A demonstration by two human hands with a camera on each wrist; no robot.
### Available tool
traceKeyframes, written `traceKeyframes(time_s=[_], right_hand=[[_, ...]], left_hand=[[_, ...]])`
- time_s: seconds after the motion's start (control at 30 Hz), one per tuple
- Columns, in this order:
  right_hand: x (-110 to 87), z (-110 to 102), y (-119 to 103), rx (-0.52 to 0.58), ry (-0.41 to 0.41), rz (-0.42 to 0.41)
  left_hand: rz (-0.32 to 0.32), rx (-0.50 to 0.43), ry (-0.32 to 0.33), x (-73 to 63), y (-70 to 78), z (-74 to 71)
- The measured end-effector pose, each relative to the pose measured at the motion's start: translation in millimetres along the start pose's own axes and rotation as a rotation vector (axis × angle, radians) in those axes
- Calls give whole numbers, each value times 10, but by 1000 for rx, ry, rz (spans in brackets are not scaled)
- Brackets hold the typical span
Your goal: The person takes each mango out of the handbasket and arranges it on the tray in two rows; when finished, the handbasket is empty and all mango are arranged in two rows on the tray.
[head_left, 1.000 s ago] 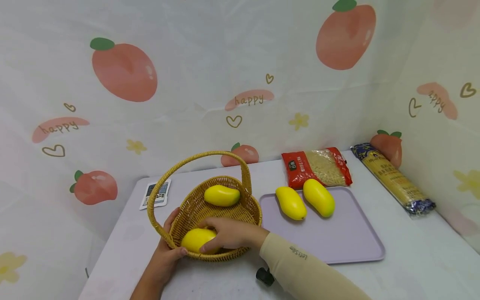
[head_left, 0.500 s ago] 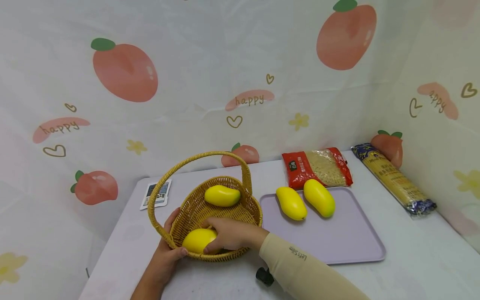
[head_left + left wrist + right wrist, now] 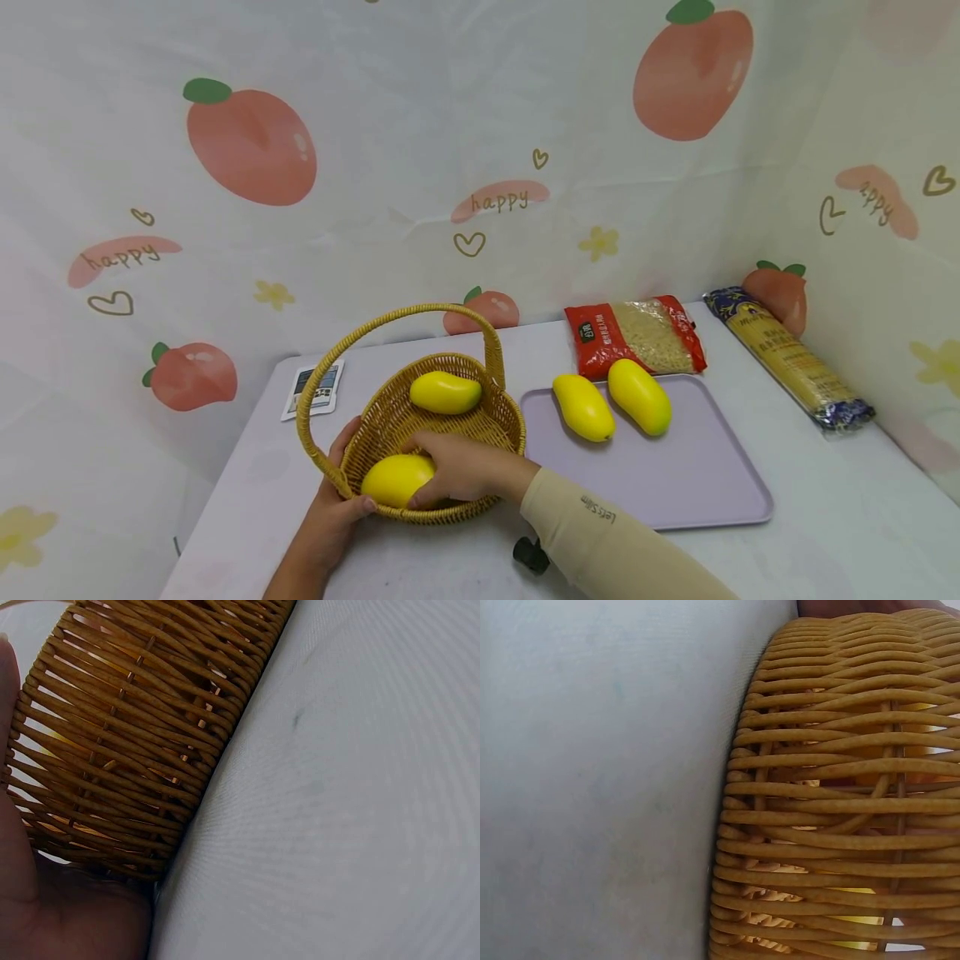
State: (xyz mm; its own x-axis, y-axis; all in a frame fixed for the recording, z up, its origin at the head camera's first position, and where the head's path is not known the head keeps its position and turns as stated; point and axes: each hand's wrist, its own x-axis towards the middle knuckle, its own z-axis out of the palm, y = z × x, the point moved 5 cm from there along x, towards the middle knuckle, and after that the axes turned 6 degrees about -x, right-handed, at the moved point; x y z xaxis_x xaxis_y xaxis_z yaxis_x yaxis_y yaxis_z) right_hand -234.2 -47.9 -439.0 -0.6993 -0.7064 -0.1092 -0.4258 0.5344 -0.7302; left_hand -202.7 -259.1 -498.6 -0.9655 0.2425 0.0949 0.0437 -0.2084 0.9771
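Note:
A wicker basket [image 3: 495, 496] with a tall arched handle stands on the table in the head view, left of the tray. My left hand [image 3: 330, 512] holds its left side, thumb over the near rim and fingers along the outside. Inside, my right hand [image 3: 459, 467] grips a yellow mango [image 3: 394, 481] at the near left; its fingertips are partly hidden behind the fruit. Another mango [image 3: 446, 392] lies at the back of the basket. Both wrist views mostly show woven basket wall [image 3: 127, 727] and tabletop, with yellow glimpsed through the gaps.
A lilac tray [image 3: 675, 492] to the right bears two mangoes [image 3: 583, 407]. Behind it lies a red bag of dry pasta [image 3: 637, 336], and farther right a long spaghetti packet [image 3: 787, 358]. At the back left is a small white pouch [image 3: 315, 390]. A black object [image 3: 531, 554] sits by my right forearm.
My right thumb has shifted slightly to the right on the near mango, which stays in the basket. The left hand and the basket have hardly moved.

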Motion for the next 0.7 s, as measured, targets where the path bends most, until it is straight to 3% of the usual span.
traceKeyframes(time_s=[0.33,0.7], right_hand=[[-14,-35,12,65,63,-28],[-50,-100,22,149,170,-65]], left_hand=[[12,-3,-15,-5,-4,5],[-4,16,17,-5,1,4]])
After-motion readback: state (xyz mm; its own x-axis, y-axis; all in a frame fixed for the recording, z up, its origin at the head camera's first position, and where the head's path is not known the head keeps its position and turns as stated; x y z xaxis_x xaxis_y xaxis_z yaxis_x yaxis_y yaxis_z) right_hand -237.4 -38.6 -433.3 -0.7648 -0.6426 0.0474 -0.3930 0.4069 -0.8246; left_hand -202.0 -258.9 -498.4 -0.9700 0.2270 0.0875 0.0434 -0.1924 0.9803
